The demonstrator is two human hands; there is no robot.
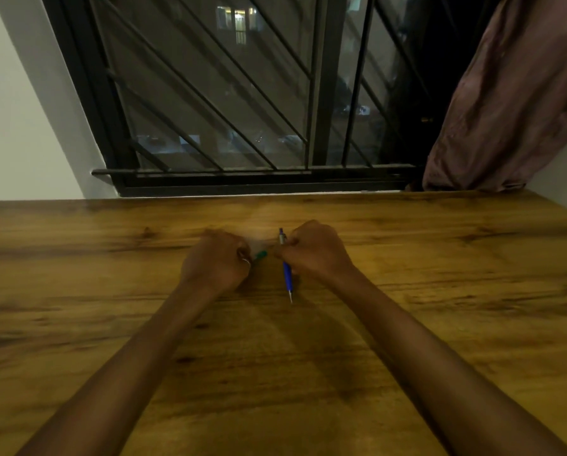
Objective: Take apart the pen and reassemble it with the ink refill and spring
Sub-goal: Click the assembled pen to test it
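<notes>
Two hands work close together over the far middle of a wooden table (pixel 407 291), below a barred window (pixel 210 93) with a curtain (pixel 505 110) gathered at its right; the right hand (pixel 315 250) is curled around the upper part of a blue pen (pixel 287 278), which points its fine metal tip toward the person and shows a silvery clip end just above the knuckles; whether the tip touches the wood cannot be told; the left hand (pixel 214 263) is closed into a loose fist around a small green piece (pixel 260 256), whose end pokes out toward the right hand, and a thin pale loop at its knuckles may be a ring or a spring, the blur leaving this undecided. Judged from this layout, the pen is whole or nearly whole, so the disassembly seems barely begun. Chief risk: a spring under load could jump free when the barrel is unscrewed, then roll over the patterned wood grain, where a small metal part would be hard to find; a second risk is a slipping twist, since both grips are tight fists that hide the joint from view; a third is bending the thin tip or refill if the pen is pressed downward against the table while twisting.
</notes>
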